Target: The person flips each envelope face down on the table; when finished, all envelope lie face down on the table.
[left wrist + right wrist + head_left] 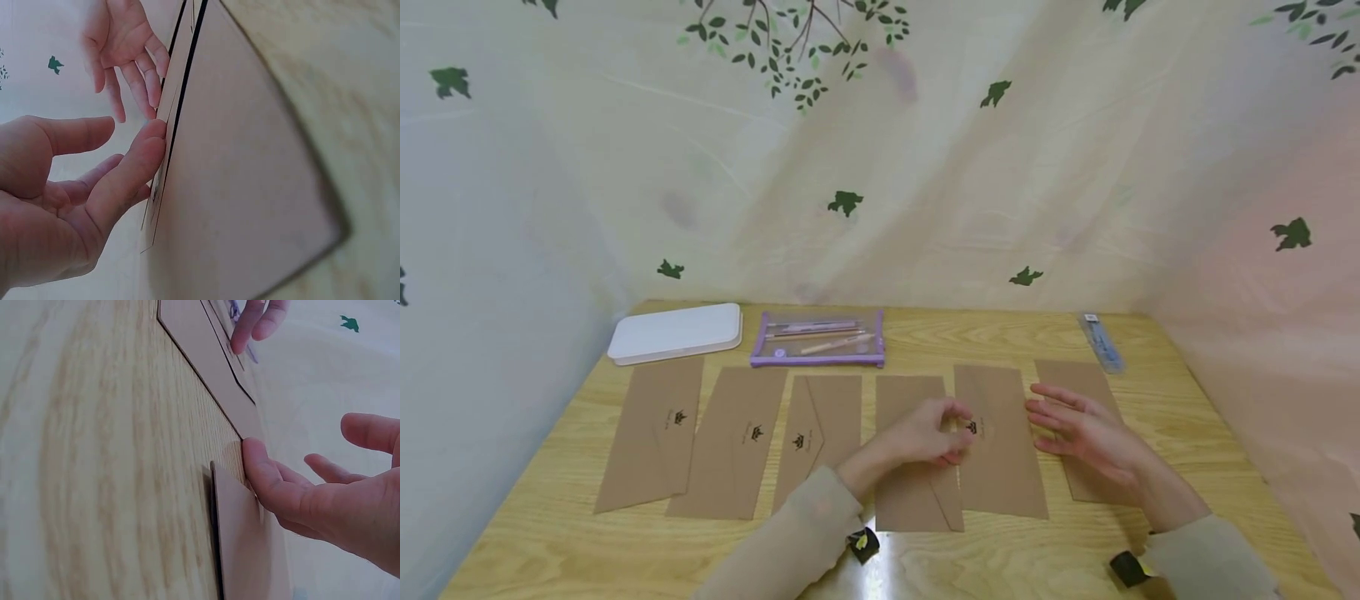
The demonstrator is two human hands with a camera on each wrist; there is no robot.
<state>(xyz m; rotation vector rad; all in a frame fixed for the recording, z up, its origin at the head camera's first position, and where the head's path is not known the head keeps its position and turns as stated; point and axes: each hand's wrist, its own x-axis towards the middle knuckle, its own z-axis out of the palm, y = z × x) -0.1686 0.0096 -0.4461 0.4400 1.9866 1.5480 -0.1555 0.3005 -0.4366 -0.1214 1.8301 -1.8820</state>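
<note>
Brown paper envelopes lie side by side across the wooden table, some with a small black crown print. My left hand [928, 435] is over the seam between a crown-printed envelope [1007, 479] and the plain one [902, 500] to its left. In the left wrist view its fingertips [150, 153] are right at the paper surface, thumb apart. At the crown-printed envelope's right edge is my right hand [1090, 433], fingers loosely extended, partly covering the rightmost envelope [1067, 379]. In the right wrist view its fingertips [253, 453] come down in the gap between two envelopes. Neither hand grips anything.
More envelopes [726, 442] lie to the left, the two leftmost slightly overlapping. Along the back stand a white case [677, 332], a clear purple-edged pouch [817, 339] with pens inside, and a slim blue packet [1101, 342]. Patterned cloth [910, 233] surrounds the table.
</note>
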